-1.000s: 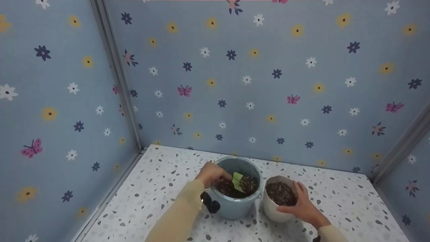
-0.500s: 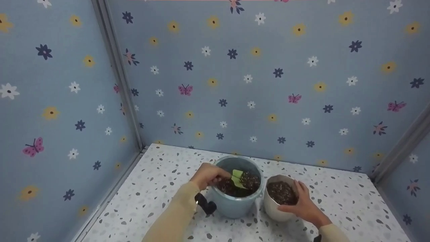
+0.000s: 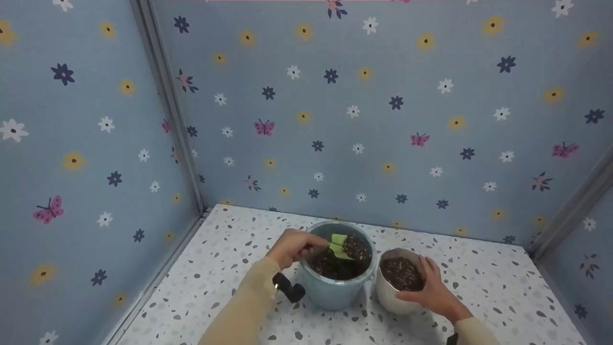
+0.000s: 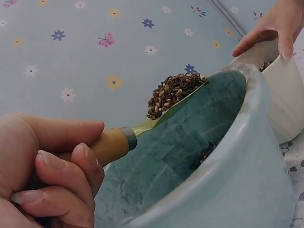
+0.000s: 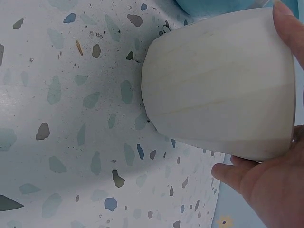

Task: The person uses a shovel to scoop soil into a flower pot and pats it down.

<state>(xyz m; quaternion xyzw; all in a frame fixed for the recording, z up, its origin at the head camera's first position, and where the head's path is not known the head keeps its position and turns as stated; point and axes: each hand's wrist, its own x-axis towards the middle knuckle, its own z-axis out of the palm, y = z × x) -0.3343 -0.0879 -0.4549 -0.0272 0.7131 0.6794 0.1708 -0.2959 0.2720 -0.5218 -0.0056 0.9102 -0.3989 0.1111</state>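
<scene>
With the fingers of your left hand (image 3: 292, 249) curled round the trowel (image 3: 338, 250) over the blue pot (image 3: 330, 293) and your right hand (image 3: 433, 293) gripping the white pot (image 5: 218, 85), avoid tilting, which could spill the heaped soil (image 4: 172, 94).

soft, muted light (detail slightly hazy) faintly shades the tabletop (image 5: 95, 147).

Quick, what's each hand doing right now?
Left hand: closed around a green-bladed, wooden-handled trowel loaded with dark soil.
Right hand: holding a tapered white pot by the rim.
</scene>
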